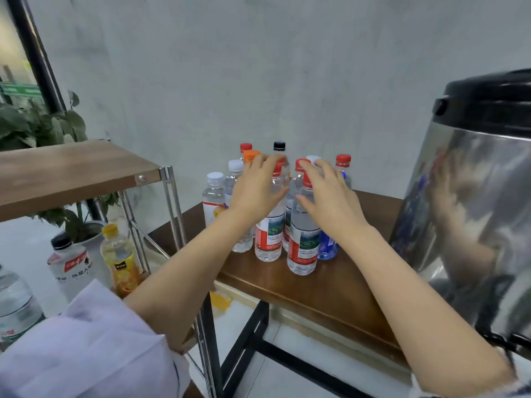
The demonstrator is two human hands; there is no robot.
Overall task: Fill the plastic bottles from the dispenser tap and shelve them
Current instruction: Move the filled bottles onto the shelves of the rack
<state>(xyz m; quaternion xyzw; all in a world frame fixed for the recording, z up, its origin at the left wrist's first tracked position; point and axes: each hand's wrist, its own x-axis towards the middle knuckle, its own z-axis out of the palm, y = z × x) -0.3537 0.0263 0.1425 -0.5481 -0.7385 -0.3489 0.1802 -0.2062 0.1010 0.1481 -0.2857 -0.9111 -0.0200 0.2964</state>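
Several capped plastic bottles stand clustered on the brown table (330,288). Two clear ones with red labels and red caps are frontmost: one on the left (268,237) and one on the right (303,245). My left hand (255,188) reaches over the left bottle's neck, fingers spread and nearly straight by its cap. My right hand (327,196) hovers with spread fingers at the right bottle's cap and shoulder. Neither hand visibly grips a bottle. The steel dispenser (474,202) with a black lid stands at the right, and its tap is barely visible.
A wooden shelf (66,173) on a metal frame stands to the left. Lower down beside it are an orange juice bottle (120,254), a white bottle with a black cap (71,262) and a large water bottle (14,303). A potted plant (43,124) is behind.
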